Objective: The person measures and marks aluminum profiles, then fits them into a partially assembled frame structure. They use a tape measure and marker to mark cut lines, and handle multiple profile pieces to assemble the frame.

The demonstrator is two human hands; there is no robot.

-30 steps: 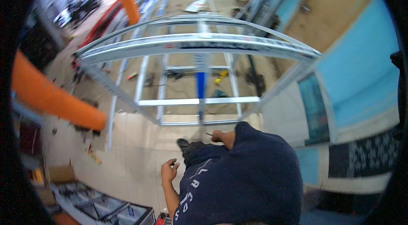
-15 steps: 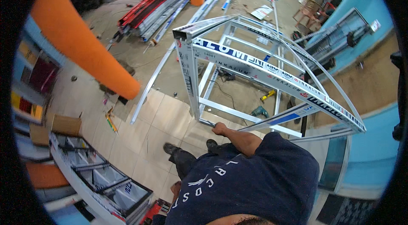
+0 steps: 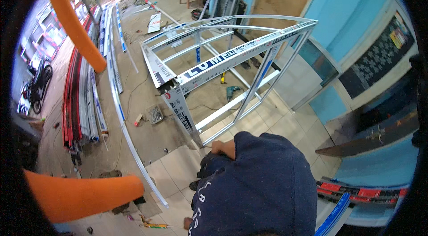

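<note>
The metal frame point(image 3: 214, 64), a box-shaped skeleton of light steel channel with curved top members, stands on the floor point(image 3: 147, 102) ahead of the person, its near lower corner just above the dark-blue-clad torso point(image 3: 258, 182). One hand point(image 3: 223, 146) sits at the foot of the frame's near upright, at or just beside the lower rail; which hand it is cannot be told with certainty, though it lies on the person's right side of the body line, and the fingers are curled, contents not discernible. A second hand point(image 3: 188, 223) shows only as a sliver at the bottom edge beside the torso; whether its fingers are wide or closed cannot be told.

Inside the frame's footprint a green power drill point(image 3: 232, 92) and a small yellow tool point(image 3: 222, 77) lie on the floor, well apart from the hand. A small tray of fasteners point(image 3: 156, 113) lies just left of the near corner.

To the left, a long loose channel point(image 3: 120, 111) runs diagonally across the floor, and beyond it a stack of red and white profiles point(image 3: 80, 97) lines the edge. Open floor remains between that channel and the frame. To the right, blue walls point(image 3: 356, 22) close the space near the frame's far side. Two orange tubular members point(image 3: 76, 196) cross the view at left.
</note>
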